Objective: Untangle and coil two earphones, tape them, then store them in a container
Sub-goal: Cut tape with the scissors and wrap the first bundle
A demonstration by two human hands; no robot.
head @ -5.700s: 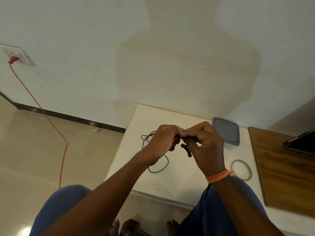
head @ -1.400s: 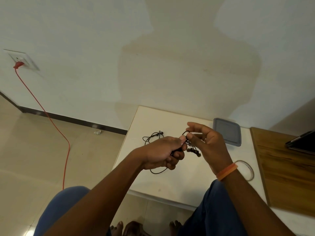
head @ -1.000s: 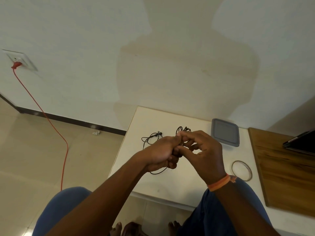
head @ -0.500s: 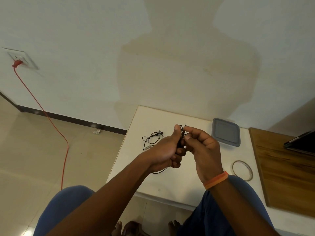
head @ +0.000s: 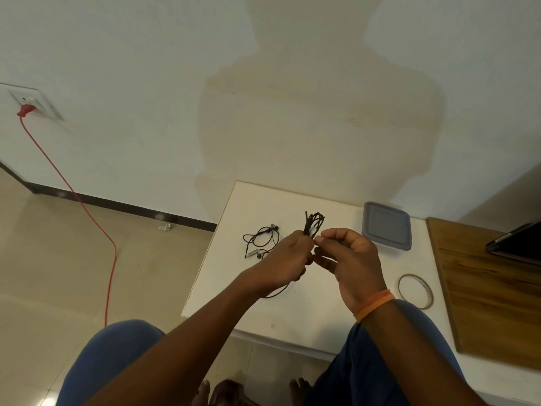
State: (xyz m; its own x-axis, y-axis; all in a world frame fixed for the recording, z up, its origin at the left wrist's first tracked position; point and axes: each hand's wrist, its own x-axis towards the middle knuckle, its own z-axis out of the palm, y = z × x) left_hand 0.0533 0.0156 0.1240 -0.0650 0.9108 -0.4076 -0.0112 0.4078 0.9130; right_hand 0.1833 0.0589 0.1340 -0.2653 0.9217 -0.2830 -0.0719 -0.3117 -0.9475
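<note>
Above the white square bench (head: 292, 315), left hand (head: 285, 259) clenched round a coiled black earphone bundle (head: 312, 223), loops poking up past the fingers. Right hand (head: 348, 259) just beside it, fingertips pinching at the bundle's small white piece. Left of the bundle, on the bench, a loose tangled black earphone (head: 260, 240). Right of the bundle, a grey lidded plastic container (head: 386, 225); nearer, a clear tape ring (head: 415, 290).
</note>
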